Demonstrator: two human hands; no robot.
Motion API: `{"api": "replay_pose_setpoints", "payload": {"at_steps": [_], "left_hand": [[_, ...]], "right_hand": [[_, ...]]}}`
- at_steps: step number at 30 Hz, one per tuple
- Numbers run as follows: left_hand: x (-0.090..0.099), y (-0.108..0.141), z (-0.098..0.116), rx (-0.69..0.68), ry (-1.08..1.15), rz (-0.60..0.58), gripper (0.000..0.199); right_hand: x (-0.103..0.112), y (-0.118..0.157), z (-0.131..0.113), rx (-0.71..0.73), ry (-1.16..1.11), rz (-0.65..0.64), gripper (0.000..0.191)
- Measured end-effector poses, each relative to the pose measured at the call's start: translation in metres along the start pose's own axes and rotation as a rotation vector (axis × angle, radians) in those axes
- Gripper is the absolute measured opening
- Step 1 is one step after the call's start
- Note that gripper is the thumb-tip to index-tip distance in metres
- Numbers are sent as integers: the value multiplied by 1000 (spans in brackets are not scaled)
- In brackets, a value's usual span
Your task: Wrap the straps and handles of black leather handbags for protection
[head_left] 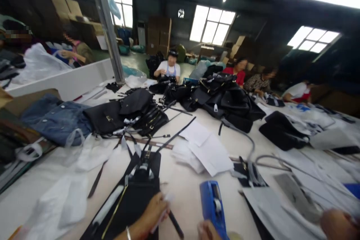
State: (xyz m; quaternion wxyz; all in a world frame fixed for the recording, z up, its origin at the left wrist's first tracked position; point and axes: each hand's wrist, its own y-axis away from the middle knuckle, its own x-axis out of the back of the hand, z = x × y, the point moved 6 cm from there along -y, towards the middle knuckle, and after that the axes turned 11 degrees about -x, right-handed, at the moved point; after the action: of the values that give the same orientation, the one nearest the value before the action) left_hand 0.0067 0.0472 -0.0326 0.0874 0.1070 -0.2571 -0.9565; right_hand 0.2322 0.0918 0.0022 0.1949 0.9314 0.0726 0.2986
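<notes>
A black bag [140, 198] with a brass zip lies flat in front of me, its buckle and straps stretching away from me. My left hand [154, 210], with a band on its wrist, is over the bag's right side. Its fingers are closed on a white wrap [168, 197], and a black strap [176, 225] sticks out on the right below it. At the bottom edge my right hand [208, 230] is beside a blue tape dispenser [210, 202]. That hand is blurred and partly cut off, so its grip is unclear.
White sheets [208, 146] lie beyond the dispenser. Black bags [225, 97] are piled across the far side, more [126, 112] beside a denim garment [59, 116]. A grey post [107, 26] stands left. Several co-workers sit around; a blurred hand [340, 225] shows lower right.
</notes>
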Motion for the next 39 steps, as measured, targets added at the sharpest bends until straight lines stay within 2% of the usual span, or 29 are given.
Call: {"api": "replay_pose_setpoints", "payload": {"at_steps": [1,3,8,12,17,23,27,31,34,37,39], "left_hand": [[-1,-3,-2,-87,-10,-46,21],[-1,-6,-7,-130,-3,-84,24],[1,-8,-2,-117,-4,-108,28],[1,-8,-2,-117,-6,-116,27],[2,-13,-8,-116,8,-126,24],[1,-13,-6,-93,31,-147,25],[2,-10,-1,-86,69,-204,26],[4,-10,2,-51,141,-283,26],[5,-11,6,-34,235,-331,24],[2,-10,9,26,387,-394,23],[0,-9,8,86,502,-426,23]], "right_hand": [[-11,11,7,-27,-16,-31,33],[-28,20,5,-20,-74,-83,37],[-41,-3,-46,102,-135,-162,29],[-50,-10,-67,151,-67,-221,21],[-66,-11,-76,219,42,-256,17],[-76,-15,-82,306,225,-218,15],[-79,-20,-77,276,237,-230,11],[-83,-33,-64,170,25,-323,32],[-95,-41,-50,71,-272,-402,29],[-116,-45,-32,-51,-547,-405,29],[-133,-43,-21,-105,-652,-409,27]]}}
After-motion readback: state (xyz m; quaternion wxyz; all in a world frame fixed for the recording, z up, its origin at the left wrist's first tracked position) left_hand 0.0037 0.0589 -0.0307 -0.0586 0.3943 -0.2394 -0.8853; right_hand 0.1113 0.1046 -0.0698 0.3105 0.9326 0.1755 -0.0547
